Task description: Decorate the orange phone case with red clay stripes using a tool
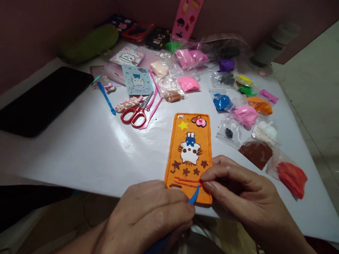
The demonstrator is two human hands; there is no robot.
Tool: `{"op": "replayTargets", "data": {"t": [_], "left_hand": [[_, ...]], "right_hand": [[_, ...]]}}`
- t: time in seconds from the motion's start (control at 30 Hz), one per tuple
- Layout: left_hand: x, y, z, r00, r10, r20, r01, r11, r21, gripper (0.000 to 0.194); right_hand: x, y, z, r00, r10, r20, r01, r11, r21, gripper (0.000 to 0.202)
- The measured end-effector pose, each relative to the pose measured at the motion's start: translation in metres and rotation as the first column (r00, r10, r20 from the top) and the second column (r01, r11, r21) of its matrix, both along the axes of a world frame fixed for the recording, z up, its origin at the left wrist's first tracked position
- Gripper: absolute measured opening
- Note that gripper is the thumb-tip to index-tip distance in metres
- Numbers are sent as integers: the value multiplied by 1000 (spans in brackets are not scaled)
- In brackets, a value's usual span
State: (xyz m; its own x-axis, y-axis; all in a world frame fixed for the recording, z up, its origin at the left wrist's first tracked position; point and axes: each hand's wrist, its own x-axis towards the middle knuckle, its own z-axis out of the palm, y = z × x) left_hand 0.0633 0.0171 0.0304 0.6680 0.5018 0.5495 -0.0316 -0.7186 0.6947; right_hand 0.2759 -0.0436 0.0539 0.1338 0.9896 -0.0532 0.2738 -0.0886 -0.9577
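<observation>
An orange clay-covered panel point(193, 141) lies near the table's front edge, with a white cat figure point(190, 154), a yellow star, brown stars and a pink heart on it. Thin red clay strips point(185, 181) run across its lower part. My left hand point(156, 208) is closed around a blue tool point(194, 195), whose pointed tip rests at the strips' right end. Thumb and forefinger of my right hand point(238, 190) pinch together at the panel's right edge, at the end of the red strips.
Red-handled scissors point(134, 116), pink tools and a blue tool point(106, 98) lie behind and left. A black tablet-like object point(45, 100) is at the far left. Bags of coloured clay point(246, 114) spread over the right side. A bottle point(274, 46) stands at the back right.
</observation>
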Motion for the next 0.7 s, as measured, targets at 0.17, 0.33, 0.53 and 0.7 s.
{"op": "replayTargets", "data": {"t": [0.17,0.33,0.53,0.7], "left_hand": [[3,-1,2,999,33,23,-33,999,-8,12],[6,0,3,996,44,77,-41,999,-31,15],[7,4,5,998,-45,40,44,999,30,16],[8,2,9,1000,-3,9,3,1000,-7,18]], "right_hand": [[0,-1,1,1000,-1,18,1,1000,2,16],[0,0,-2,1000,-1,-2,1,1000,4,16],[0,0,1,1000,17,-9,-17,1000,-2,16],[0,1,3,1000,2,28,-3,1000,13,17]]}}
